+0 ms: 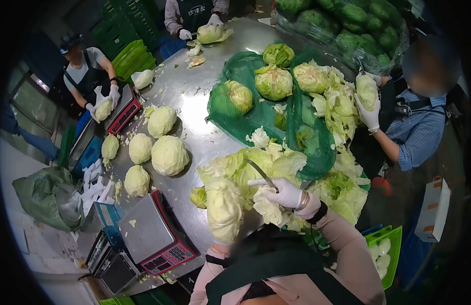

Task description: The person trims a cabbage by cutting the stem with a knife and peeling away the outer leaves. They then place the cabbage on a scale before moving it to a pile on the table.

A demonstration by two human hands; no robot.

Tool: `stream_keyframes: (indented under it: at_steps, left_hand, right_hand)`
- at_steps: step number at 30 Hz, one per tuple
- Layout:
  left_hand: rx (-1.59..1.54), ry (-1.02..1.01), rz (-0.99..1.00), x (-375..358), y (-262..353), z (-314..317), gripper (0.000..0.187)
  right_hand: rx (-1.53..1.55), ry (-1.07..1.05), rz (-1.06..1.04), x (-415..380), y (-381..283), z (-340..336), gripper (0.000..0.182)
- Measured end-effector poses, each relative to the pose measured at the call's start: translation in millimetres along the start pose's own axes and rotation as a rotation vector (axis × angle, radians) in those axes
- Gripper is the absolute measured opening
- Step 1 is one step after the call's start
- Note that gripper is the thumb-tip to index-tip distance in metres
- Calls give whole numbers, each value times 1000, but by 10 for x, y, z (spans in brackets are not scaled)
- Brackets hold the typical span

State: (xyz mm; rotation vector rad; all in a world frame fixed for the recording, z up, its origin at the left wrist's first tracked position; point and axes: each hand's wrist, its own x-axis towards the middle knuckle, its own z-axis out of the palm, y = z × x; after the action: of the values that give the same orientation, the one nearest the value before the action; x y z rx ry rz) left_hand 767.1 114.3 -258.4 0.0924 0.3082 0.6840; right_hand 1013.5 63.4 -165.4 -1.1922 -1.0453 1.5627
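Observation:
My right hand (286, 194), in a white glove, is closed round a knife (260, 172) with a curved blade that points up and left. Its index finger stretches along to the left, and a loose cabbage leaf (270, 207) hangs just below it. A trimmed pale cabbage (224, 208) stands upright at the near table edge, held from below by my left hand (221, 247). Most of that hand is hidden behind the cabbage. Peeled outer leaves (250, 165) lie just beyond, and a small green cabbage piece (198, 197) rests left of the held cabbage.
Several trimmed cabbages (169, 155) sit left on the metal table (195, 122), near a scale (146, 226). Untrimmed cabbages (273, 82) lie on green netting (235, 119). Co-workers handle cabbages at the right (367, 99), back (197, 23) and left (96, 76). A green crate (393, 264) stands lower right.

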Motion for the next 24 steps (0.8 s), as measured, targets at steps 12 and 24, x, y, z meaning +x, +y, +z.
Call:
stream_keyframes:
  at_steps: [12, 24]
  left_hand:
    - [410, 14, 108, 72, -80, 568, 67]
    - [439, 44, 53, -87, 67, 449, 86]
  right_hand:
    - [-621, 333, -480, -113, -472, 266, 43]
    - [15, 655, -84, 150, 104, -433, 29]
